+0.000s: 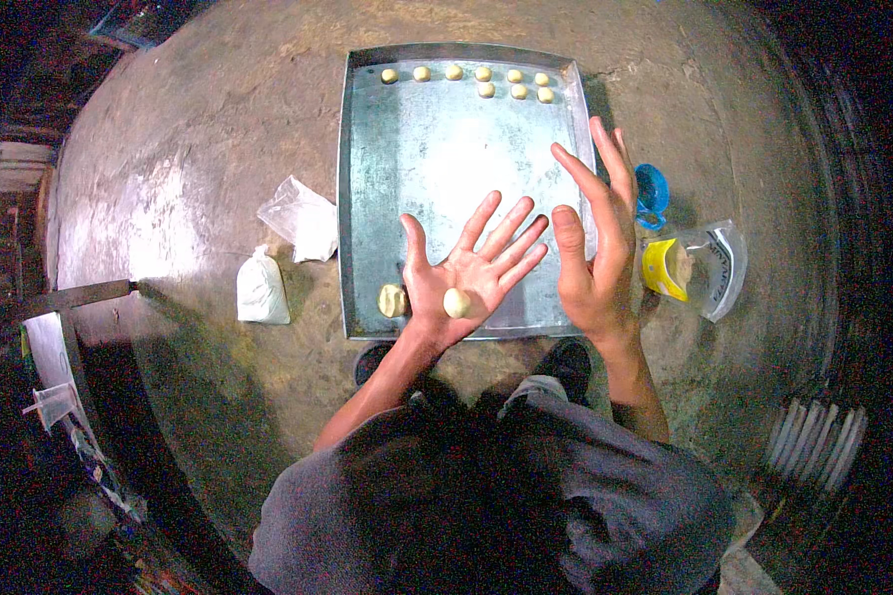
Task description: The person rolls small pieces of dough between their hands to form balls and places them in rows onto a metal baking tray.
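Note:
My left hand is turned palm up with its fingers spread, and a small pale dough ball rests near the heel of the palm. To its right, my right hand is raised over the tray's right edge, fingers extended and apart, touching nothing. Below both is a large square metal tray. Along its far side sit several small dough balls in two rows, the second row shorter and at the right. A larger lump of dough lies in the near left corner, beside my left wrist.
Left of the tray, a knotted bag of white powder and a clear plastic bag lie on the concrete floor. On the right are a blue cup and a yellow and clear plastic packet. My shoes touch the near side.

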{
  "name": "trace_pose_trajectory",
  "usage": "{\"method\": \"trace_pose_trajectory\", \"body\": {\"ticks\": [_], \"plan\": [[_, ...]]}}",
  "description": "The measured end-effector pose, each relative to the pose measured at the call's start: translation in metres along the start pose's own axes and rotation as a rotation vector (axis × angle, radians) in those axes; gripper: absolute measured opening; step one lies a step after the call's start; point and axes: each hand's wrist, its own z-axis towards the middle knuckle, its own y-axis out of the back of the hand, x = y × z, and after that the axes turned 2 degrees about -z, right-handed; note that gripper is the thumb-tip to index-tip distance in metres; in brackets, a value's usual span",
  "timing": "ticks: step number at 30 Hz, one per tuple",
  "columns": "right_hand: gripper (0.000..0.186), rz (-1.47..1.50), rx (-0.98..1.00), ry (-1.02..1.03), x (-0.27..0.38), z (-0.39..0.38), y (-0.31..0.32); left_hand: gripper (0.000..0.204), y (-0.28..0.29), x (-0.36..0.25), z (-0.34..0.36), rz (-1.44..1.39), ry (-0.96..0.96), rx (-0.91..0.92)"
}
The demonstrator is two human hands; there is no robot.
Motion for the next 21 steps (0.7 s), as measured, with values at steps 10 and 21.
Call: {"method": "trace_pose_trajectory", "body": {"ticks": [10, 21], "plan": [[0.054, -0.053, -0.190, 0.211, -0.009, 0.038, 0.024, 0.108, 0.012, -0.004, 0.007, 0.225, -0.067, -0.079], [0.100, -0.205, 0.352, 0.154, 0.026, -0.054, -0.118, 0.118, 0.087, 0.006, 0.013, 0.566, 0.026, -0.264]]}}
